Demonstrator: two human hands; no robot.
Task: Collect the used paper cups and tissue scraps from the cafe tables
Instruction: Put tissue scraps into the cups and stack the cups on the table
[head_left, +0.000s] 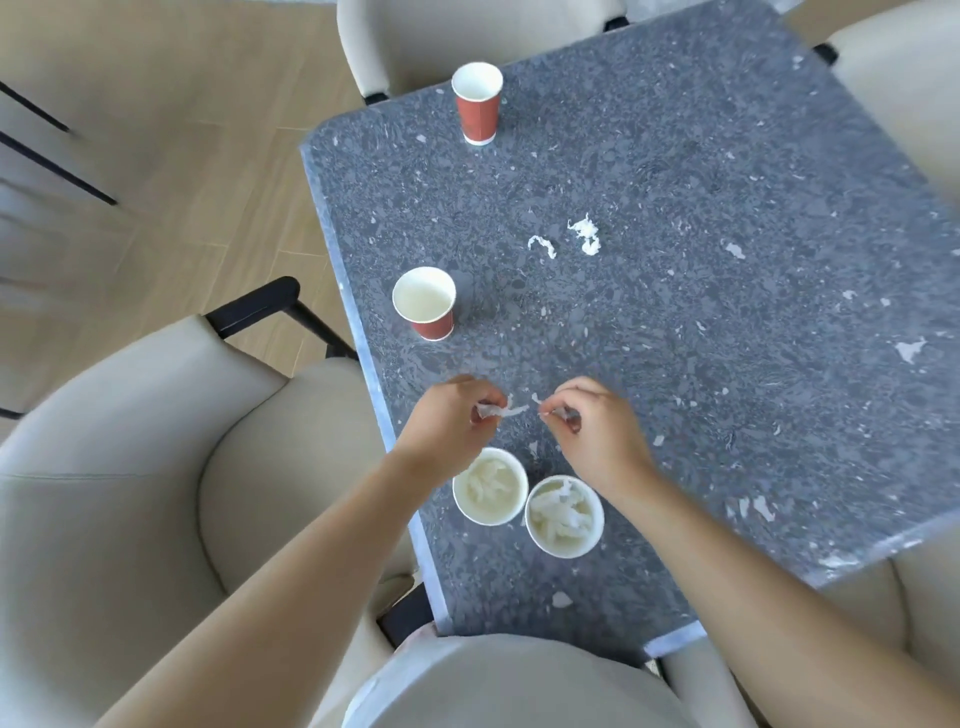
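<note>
The left hand (452, 415) and the right hand (592, 421) each pinch a bit of tissue (501, 411) over the table (675, 364). Just below the hands sit two cups (489, 486) stuffed with tissue. Past the pinch stand two red cups (425, 303).

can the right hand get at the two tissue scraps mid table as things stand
Probably yes, but not freely: the path from the right hand to the scraps is bare tabletop, yet its fingers already pinch a scrap, which it should drop first.

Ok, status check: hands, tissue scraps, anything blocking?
Left hand and right hand each pinching a tissue scrap. Two near cups hold tissue. Loose scraps mid-table. Nothing blocking.
</note>
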